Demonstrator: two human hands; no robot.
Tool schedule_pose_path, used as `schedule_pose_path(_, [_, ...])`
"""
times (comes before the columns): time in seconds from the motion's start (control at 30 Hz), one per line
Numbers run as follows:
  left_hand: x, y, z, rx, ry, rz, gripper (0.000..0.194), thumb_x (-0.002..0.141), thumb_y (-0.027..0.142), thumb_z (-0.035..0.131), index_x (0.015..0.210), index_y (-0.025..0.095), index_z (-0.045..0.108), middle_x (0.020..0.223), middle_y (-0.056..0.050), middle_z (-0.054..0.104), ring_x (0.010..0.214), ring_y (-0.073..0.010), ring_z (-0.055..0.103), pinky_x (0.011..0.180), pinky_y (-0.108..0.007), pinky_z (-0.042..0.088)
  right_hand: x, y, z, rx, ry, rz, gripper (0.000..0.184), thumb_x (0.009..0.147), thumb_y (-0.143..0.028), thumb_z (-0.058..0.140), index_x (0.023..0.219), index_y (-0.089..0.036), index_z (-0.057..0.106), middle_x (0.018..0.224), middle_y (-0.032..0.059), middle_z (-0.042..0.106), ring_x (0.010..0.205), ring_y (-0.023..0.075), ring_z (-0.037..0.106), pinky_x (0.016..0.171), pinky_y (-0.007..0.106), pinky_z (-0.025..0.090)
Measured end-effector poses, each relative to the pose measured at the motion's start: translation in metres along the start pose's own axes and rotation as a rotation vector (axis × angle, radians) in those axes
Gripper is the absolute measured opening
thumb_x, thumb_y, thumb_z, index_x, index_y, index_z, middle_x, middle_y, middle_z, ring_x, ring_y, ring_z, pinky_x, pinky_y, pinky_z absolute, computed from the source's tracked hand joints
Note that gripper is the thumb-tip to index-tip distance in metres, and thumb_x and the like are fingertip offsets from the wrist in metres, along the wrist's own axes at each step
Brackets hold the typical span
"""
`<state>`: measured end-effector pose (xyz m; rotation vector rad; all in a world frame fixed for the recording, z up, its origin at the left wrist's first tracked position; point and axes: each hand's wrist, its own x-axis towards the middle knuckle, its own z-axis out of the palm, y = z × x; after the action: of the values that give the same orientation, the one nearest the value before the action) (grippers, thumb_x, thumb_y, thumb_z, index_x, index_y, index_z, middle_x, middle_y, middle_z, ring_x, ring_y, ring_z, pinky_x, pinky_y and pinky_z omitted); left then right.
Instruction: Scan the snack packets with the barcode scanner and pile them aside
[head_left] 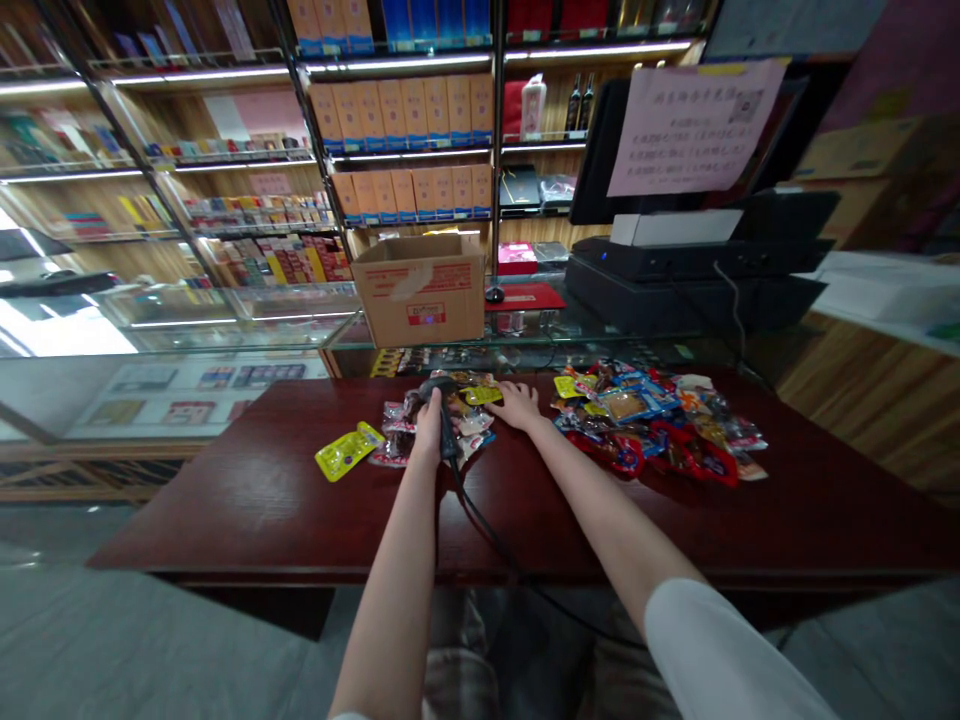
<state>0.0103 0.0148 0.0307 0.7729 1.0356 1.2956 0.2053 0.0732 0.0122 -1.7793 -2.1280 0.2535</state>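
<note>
Holding one black barcode scanner (448,437), the left hand (427,428) wraps around its handle at the small pile of snack packets (472,425). The right hand (519,405) reaches to one yellow packet (484,395) on that pile, fingers stretched out; I cannot tell if they grip it. One more yellow packet (346,452) lies at the pile's left end. One big pile of snack packets (630,405) sits to the right. One black cord (489,532) runs down over one dark red table (277,510). Behind stand one cardboard box (427,295) and one black monitor (598,150) with one pink sheet (690,145).
</note>
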Motion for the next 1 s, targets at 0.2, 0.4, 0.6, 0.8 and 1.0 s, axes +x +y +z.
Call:
schedule_pose_path(0.2, [-0.005,0.002,0.006,0.029,0.097,0.026,0.050,0.086,0.062,0.058,0.090,0.012,0.060,0.055,0.000,0.058,0.039,-0.0090,0.049,0.040,-0.021,0.040,-0.011,0.004,-0.005,-0.025,-0.017,-0.108,0.037,0.095,-0.042,0.057,0.121,-0.014,0.056,0.130,0.0185,0.061,0.125,0.0297,0.056,0.110,0.054,0.034])
schedule_pose_path(0.4, [-0.011,0.009,0.014,-0.033,0.147,-0.008,0.044,0.090,0.054,0.057,0.103,0.012,0.058,0.057,0.001,0.059,0.038,-0.0089,0.049,0.041,-0.022,0.041,-0.035,0.009,-0.033,-0.010,-0.007,-0.155,0.028,0.100,-0.028,0.046,0.126,-0.019,0.052,0.110,0.0147,0.071,0.102,0.0278,0.069,0.083,0.033,0.049])
schedule_pose_path(0.6, [-0.017,0.011,0.020,-0.016,0.101,0.037,0.046,0.085,0.060,0.061,0.092,0.014,0.060,0.056,0.000,0.058,0.039,-0.0096,0.050,0.040,-0.022,0.039,-0.060,0.026,-0.046,0.572,0.121,0.059,0.015,0.092,-0.033,0.047,0.100,-0.022,0.053,0.091,0.0060,0.067,0.074,0.0225,0.069,0.057,0.031,0.055])
schedule_pose_path(0.8, [-0.026,0.010,0.025,0.055,-0.122,0.033,0.058,0.081,0.071,0.058,0.087,0.014,0.062,0.049,0.000,0.053,0.038,-0.0100,0.047,0.040,-0.021,0.038,-0.077,0.046,-0.046,1.258,0.173,0.141,0.039,0.072,-0.048,0.066,0.097,-0.026,0.046,0.092,-0.0010,0.060,0.070,0.0177,0.065,0.054,0.039,0.063])
schedule_pose_path(1.0, [-0.031,0.007,0.032,0.106,-0.262,0.054,0.060,0.079,0.073,0.057,0.088,0.014,0.063,0.047,0.001,0.052,0.037,-0.0104,0.047,0.039,-0.020,0.035,-0.075,0.052,-0.050,1.384,0.217,0.110,0.033,0.073,-0.039,0.067,0.096,-0.026,0.047,0.101,0.0016,0.064,0.088,0.0218,0.069,0.073,0.050,0.062])
